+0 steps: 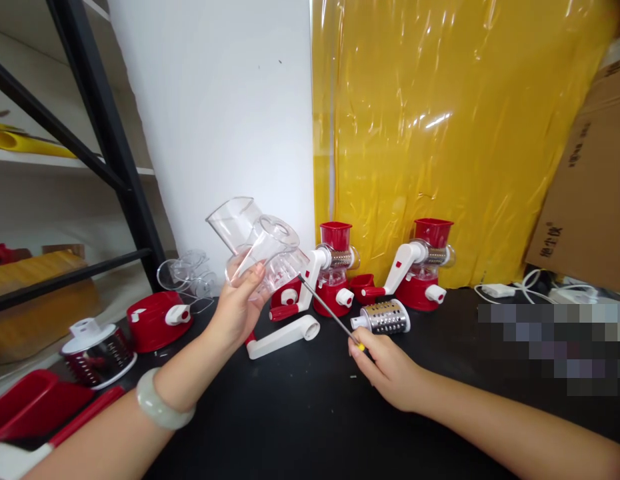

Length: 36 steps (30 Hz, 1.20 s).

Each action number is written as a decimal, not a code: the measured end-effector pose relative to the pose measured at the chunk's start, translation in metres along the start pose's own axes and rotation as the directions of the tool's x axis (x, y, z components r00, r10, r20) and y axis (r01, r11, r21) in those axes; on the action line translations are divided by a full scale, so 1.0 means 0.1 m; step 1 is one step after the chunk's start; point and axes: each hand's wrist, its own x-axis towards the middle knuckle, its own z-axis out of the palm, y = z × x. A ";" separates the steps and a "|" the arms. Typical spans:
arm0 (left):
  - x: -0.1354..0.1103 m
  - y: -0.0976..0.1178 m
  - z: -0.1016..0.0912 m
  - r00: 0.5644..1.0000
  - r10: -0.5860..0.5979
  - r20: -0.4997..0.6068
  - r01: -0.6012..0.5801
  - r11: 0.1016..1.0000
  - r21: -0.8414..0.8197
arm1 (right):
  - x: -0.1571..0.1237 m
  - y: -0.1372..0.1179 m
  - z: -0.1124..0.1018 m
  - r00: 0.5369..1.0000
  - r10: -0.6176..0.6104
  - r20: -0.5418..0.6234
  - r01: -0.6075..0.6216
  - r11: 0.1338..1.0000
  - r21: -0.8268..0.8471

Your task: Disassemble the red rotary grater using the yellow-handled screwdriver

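In the middle of the head view, my left hand [245, 303] grips a clear plastic grater housing [270, 247], tilted above the table. My right hand [383, 367] is closed round the handle of a screwdriver [330, 309], whose yellow end shows at the fingers. The long metal shaft points up and left, its tip at the lower right edge of the housing; whether it touches cannot be made out. Below the housing lies a white crank handle [285, 337] with a red grip. A metal grater drum [387, 317] lies on its side behind my right hand.
Two assembled red-and-white rotary graters [334, 267] [430, 267] stand at the back of the black table [310, 413]. At left are a red base [157, 323], another drum [97, 357] and red parts [40, 400]. A black metal rack [103, 127] rises at left, a cardboard box [580, 187] at right.
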 end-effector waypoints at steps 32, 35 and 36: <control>-0.06 -0.09 0.00 0.998 -0.040 0.053 0.039 0.999 0.014 | -0.03 -0.03 0.03 0.996 0.030 0.079 -0.044 0.983 0.179; -0.06 -0.09 0.00 0.996 -0.027 0.086 0.025 1.000 0.015 | -0.02 0.00 0.04 0.997 0.014 0.080 -0.030 0.977 0.212; -0.06 -0.09 -0.01 0.995 -0.023 0.093 0.021 1.000 0.018 | -0.02 0.00 0.05 0.997 0.010 0.075 -0.026 0.975 0.219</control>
